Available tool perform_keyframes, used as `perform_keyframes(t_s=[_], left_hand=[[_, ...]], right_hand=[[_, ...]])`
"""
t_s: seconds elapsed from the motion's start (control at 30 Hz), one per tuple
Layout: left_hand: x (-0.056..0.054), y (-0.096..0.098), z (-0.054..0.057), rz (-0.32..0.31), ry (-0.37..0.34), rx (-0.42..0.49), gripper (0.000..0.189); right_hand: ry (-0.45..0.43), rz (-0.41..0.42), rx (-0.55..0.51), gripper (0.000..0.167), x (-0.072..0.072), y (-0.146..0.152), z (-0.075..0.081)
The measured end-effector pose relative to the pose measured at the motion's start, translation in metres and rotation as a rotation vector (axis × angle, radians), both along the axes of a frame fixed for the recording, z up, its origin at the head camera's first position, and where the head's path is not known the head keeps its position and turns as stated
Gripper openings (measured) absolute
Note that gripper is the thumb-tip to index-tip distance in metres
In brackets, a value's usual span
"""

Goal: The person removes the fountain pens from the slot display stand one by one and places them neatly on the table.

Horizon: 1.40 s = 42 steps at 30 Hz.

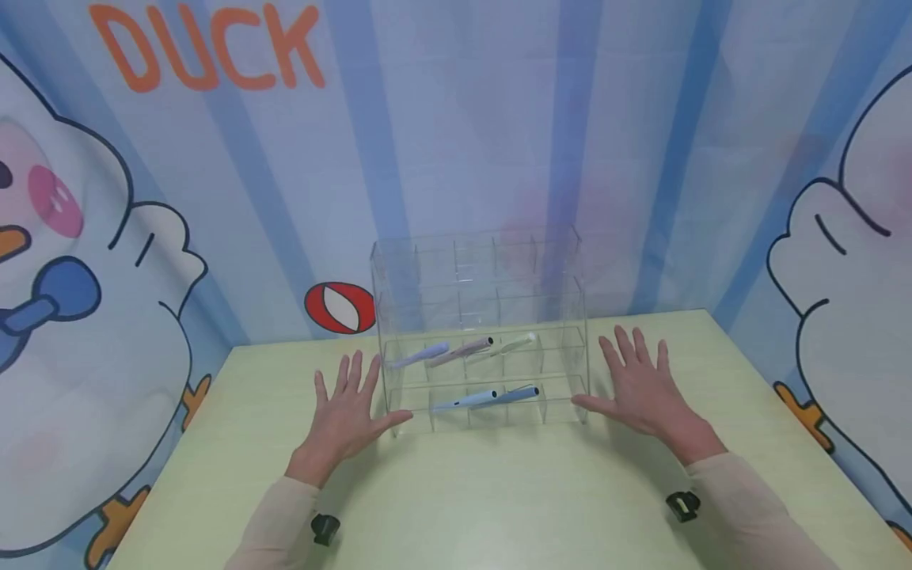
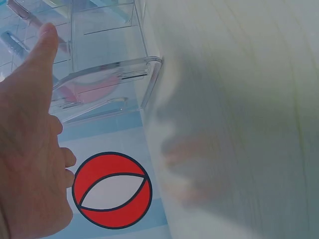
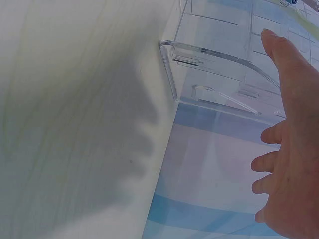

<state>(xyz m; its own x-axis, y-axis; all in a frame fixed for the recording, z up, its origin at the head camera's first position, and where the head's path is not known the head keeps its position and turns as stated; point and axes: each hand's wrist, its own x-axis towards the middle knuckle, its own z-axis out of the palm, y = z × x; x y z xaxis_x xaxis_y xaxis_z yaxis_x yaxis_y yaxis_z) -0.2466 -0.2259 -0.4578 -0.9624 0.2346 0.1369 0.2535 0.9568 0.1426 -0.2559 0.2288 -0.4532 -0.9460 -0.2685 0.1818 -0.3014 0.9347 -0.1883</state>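
A clear acrylic rack with stepped compartments (image 1: 559, 388) stands upright on the table. In its upper occupied row lean a lilac pen (image 1: 427, 351), a mauve pen (image 1: 463, 350) and a pale green pen (image 1: 520, 343). A light blue pen (image 1: 470, 399) and a darker blue pen (image 1: 511, 395) lie slanted in the lowest row. My left hand (image 1: 343, 416) is spread beside the rack's left side, its thumb overlapping the lower front corner. Mirroring it on the right, my right hand (image 1: 641, 388) has spread fingers, with the thumb over that corner. Neither hand holds anything.
The pale yellow table (image 1: 492, 499) ends at a striped blue backdrop (image 1: 470, 119) close behind the rack. Printed duck figures (image 1: 57, 396) flank both sides, and a red-and-white ball (image 1: 340, 307) is printed left of the rack. Dark wrist-camera pieces (image 1: 325, 529) hang under both sleeves.
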Motion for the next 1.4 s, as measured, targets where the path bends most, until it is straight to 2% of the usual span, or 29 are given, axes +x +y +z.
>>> perform_keyframes(t_s=[0.33, 0.73, 1.03, 1.27, 1.4], left_hand=[[0.004, -0.001, 0.002, 0.007, 0.012, 0.035, 0.107], [0.007, 0.0, 0.001, 0.005, -0.012, 0.083, 0.106], [0.008, 0.001, 0.004, 0.013, -0.083, 0.283, 0.105], [0.006, 0.002, 0.006, 0.007, -0.075, 0.39, 0.102], [0.005, 0.004, 0.008, -0.015, -0.087, 0.507, 0.099]], right_hand=[[0.014, -0.018, -0.007, 0.11, 0.009, 0.003, 0.005], [0.044, -0.01, -0.049, 0.107, 0.015, 0.001, 0.009], [0.065, 0.026, -0.172, 0.104, 0.012, -0.001, 0.013], [0.065, 0.052, -0.268, 0.102, 0.011, -0.009, 0.014], [0.063, 0.054, -0.306, 0.101, 0.009, -0.014, 0.017]])
